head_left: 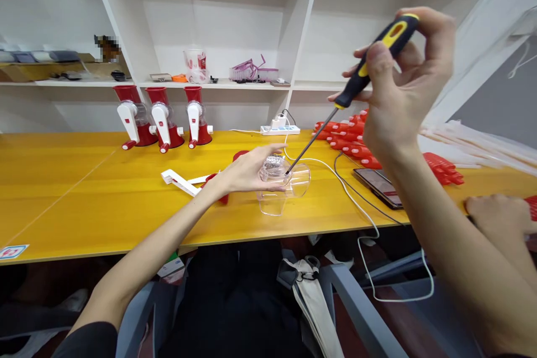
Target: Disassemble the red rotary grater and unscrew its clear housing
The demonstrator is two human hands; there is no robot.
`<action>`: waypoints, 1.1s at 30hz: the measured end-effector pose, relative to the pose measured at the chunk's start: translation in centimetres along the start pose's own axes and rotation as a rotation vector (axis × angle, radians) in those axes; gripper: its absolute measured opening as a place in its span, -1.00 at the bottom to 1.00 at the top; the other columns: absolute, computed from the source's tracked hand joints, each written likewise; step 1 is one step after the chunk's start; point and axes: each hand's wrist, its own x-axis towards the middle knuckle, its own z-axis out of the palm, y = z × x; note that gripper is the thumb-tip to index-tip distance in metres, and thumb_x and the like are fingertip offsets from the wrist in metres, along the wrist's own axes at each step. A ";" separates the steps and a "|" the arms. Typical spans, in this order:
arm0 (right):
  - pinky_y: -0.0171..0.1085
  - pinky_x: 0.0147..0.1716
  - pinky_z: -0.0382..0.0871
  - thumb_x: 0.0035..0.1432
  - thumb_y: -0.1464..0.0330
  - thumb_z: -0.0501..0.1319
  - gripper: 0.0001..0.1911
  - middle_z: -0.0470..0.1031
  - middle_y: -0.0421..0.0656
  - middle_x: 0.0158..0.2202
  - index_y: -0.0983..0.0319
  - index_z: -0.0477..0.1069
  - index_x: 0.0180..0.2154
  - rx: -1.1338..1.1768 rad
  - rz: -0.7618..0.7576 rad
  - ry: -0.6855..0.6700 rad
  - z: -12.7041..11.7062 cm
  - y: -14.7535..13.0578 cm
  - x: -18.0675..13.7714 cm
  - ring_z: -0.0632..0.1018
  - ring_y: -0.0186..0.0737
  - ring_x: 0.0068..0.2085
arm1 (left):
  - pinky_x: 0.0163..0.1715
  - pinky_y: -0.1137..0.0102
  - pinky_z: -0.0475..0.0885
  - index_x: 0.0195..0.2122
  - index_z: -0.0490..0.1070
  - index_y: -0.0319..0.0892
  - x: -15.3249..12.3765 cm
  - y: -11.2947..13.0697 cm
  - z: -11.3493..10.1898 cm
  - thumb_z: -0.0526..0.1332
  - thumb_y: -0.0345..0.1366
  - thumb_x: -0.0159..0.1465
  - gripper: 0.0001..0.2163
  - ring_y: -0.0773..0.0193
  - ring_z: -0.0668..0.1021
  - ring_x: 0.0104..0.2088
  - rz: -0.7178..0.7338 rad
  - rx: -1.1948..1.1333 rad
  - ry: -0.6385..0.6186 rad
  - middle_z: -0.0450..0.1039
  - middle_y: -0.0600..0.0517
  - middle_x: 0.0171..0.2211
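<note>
My left hand [247,170] reaches across the yellow table [84,190] and grips a clear plastic housing [282,187] from its left side. My right hand [403,84] is raised and closed round the black-and-yellow handle of a screwdriver [356,81]. The metal shaft slants down to the left, and its tip sits inside the top of the clear housing. A white crank handle [180,180] and a red part [218,184] lie just left of my left hand.
Three red-and-white hand-crank machines [161,117] stand at the back of the table. A pile of red parts [348,134], a power strip [280,129], a phone [380,185] with cables, and another person's hand [499,215] are on the right. Shelves rise behind.
</note>
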 end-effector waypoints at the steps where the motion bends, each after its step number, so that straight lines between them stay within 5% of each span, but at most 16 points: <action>1: -0.39 -0.47 0.59 0.17 0.18 0.30 -0.60 0.48 -0.23 -0.19 0.10 0.27 -0.01 -0.012 0.003 -0.046 0.5 -0.2 0.3 0.61 -0.38 -0.21 | 0.15 0.09 0.43 0.25 0.23 -0.07 0.4 0.1 0.1 0.40 0.05 0.16 -0.30 0.00 0.49 0.18 0.019 -0.011 -0.051 0.38 -0.14 0.21; 4: -0.41 -0.52 0.55 0.20 0.15 0.26 -0.58 0.47 -0.25 -0.16 0.06 0.24 0.05 -0.013 0.015 -0.196 1.9 -0.4 1.2 0.60 -0.39 -0.21 | 0.09 0.10 0.47 0.10 0.43 -0.11 1.1 0.0 0.9 0.37 -0.01 0.21 -0.51 0.02 0.53 0.11 0.040 -0.004 -0.079 0.47 -0.13 0.11; 7: -0.40 -0.54 0.55 0.18 0.16 0.28 -0.59 0.43 -0.24 -0.10 0.11 0.27 0.02 0.002 -0.032 -0.271 2.7 -0.5 1.7 0.60 -0.36 -0.17 | 0.10 0.12 0.47 0.07 0.49 -0.13 0.8 -0.4 2.1 0.38 -0.10 0.21 -0.57 0.07 0.54 0.11 0.054 -0.028 0.040 0.50 -0.12 0.11; 12: -0.37 -0.46 0.60 0.19 0.23 0.27 -0.66 0.40 -0.21 -0.05 0.16 0.32 -0.03 -0.029 -0.112 -0.246 2.9 -0.3 2.2 0.59 -0.36 -0.13 | 0.08 0.12 0.50 0.06 0.53 -0.08 0.1 -1.0 3.1 0.39 -0.17 0.18 -0.59 0.10 0.58 0.06 0.049 -0.046 0.177 0.53 -0.08 0.11; 21: -0.43 -0.48 0.55 0.21 0.26 0.25 -0.74 0.39 -0.26 -0.15 0.07 0.35 -0.05 -0.080 -0.099 -0.203 2.2 0.2 1.8 0.55 -0.45 -0.20 | 0.03 0.08 0.49 0.06 0.54 -0.03 0.5 -1.2 2.4 0.36 -0.12 0.21 -0.62 0.11 0.57 -0.03 0.027 0.048 0.085 0.53 -0.03 0.12; 33: -0.38 -0.37 0.59 0.18 0.40 0.21 -0.75 0.35 -0.24 -0.18 0.09 0.39 -0.09 -0.105 -0.149 -0.170 3.4 0.1 1.7 0.48 -0.47 -0.25 | 0.02 0.12 0.49 0.05 0.54 -0.04 0.2 -1.2 2.2 0.35 -0.11 0.21 -0.62 0.12 0.59 -0.03 -0.005 0.067 0.113 0.55 -0.02 0.10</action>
